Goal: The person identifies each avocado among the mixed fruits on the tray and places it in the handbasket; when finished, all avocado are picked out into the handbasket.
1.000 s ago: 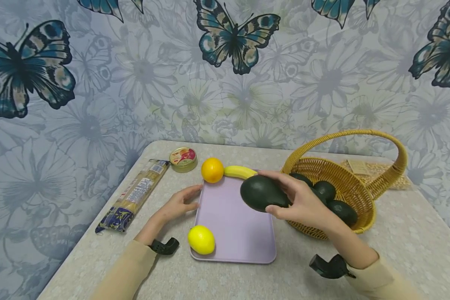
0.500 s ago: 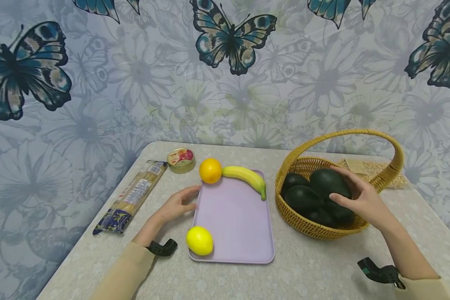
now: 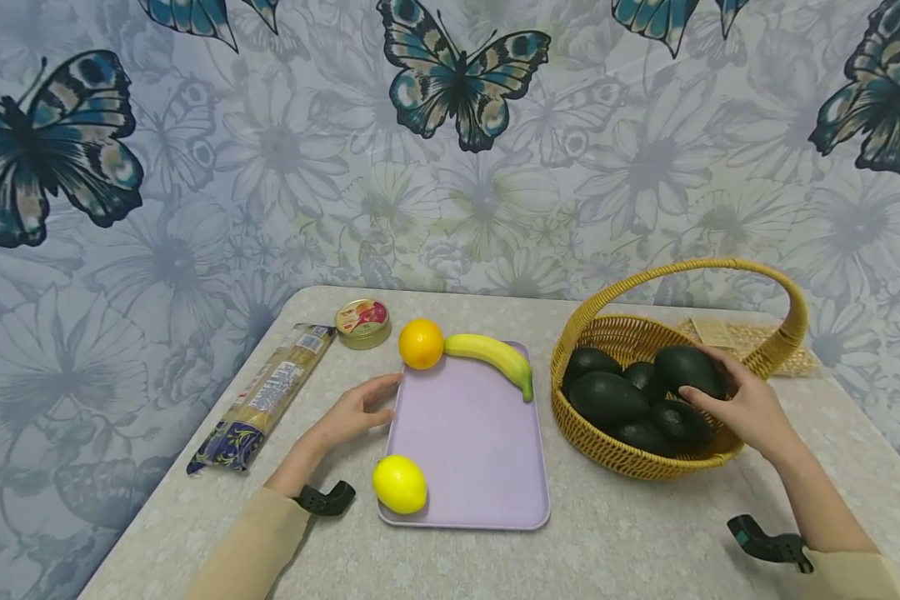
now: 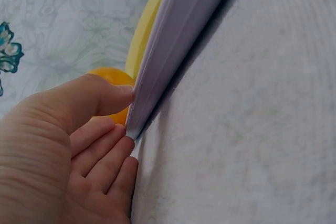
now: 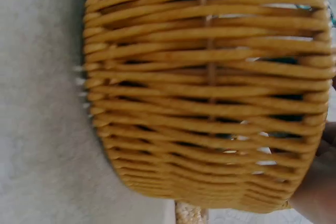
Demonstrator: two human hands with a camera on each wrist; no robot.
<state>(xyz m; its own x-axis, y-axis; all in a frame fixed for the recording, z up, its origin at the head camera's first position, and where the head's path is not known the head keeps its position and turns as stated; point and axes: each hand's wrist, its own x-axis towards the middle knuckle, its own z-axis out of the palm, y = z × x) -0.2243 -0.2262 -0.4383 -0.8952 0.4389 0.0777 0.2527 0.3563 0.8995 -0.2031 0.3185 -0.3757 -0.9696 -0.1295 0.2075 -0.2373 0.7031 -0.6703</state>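
Observation:
My right hand holds a dark green avocado over the right side of the wicker basket, thumb in front and fingers behind. Several more avocados lie inside the basket. In the right wrist view, the basket's woven side hides the avocado, and only part of the hand shows. My left hand rests by the left edge of the lilac tray. In the left wrist view, its thumb touches the tray's rim, and the loosely extended fingers reach the edge.
On the tray are a lemon at the near left corner and a banana along the far edge. An orange sits at the far left corner. A pasta packet and a round tin lie left; a woven mat is behind the basket.
My right hand has carried the avocado from above the tray rightward into the basket, then slightly further right and lower. The left hand has stayed by the tray.

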